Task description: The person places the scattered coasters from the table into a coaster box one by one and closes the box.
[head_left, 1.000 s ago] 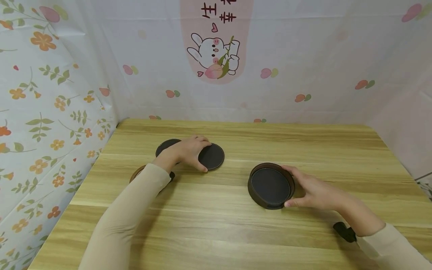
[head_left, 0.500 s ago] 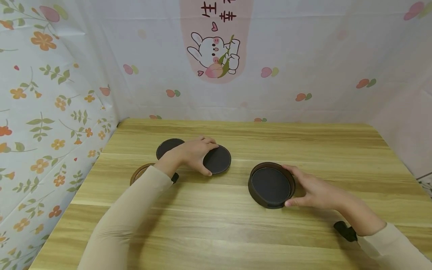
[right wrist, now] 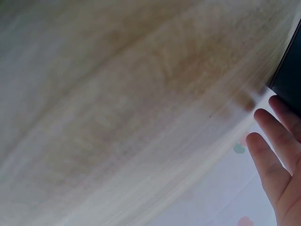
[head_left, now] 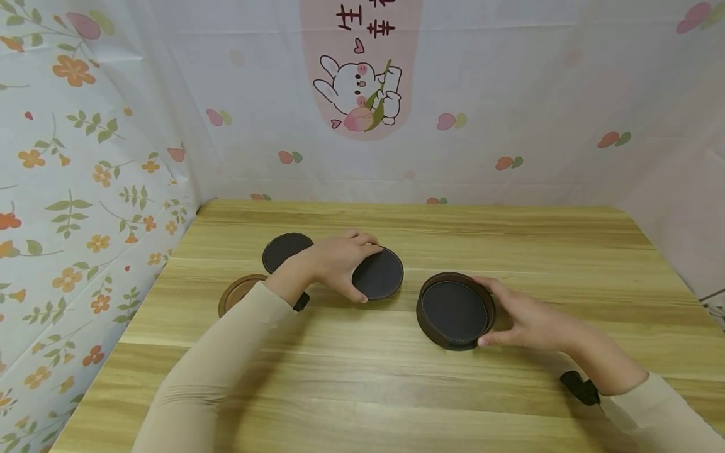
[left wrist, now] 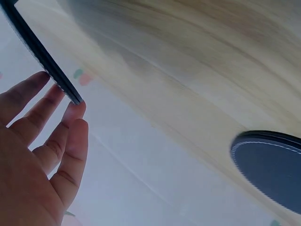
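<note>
My left hand [head_left: 342,263] holds a round black stitched coaster [head_left: 381,275] by its edge, thumb at the near side and fingers at the far side. In the left wrist view this coaster [left wrist: 44,56] appears edge-on against the fingertips, raised over the table. My right hand [head_left: 529,321] grips the right side of a round dark brown coaster holder [head_left: 427,324], which stands on the table. A black disc [head_left: 455,313] lies inside it. The right wrist view catches only the holder's dark side [right wrist: 290,70] beyond the fingers.
A second black coaster [head_left: 286,248] lies at the back left, partly behind the left wrist. Nearer, a brown round piece [head_left: 240,290] with a raised rim is partly covered by the left sleeve [head_left: 226,352]. A floral cloth [head_left: 481,75] hangs behind the wooden table [head_left: 362,390].
My left hand has carried the coaster to the right, closer to the holder, exposing more of the brown piece and the back-left coaster. My right hand and the holder have stayed put.
</note>
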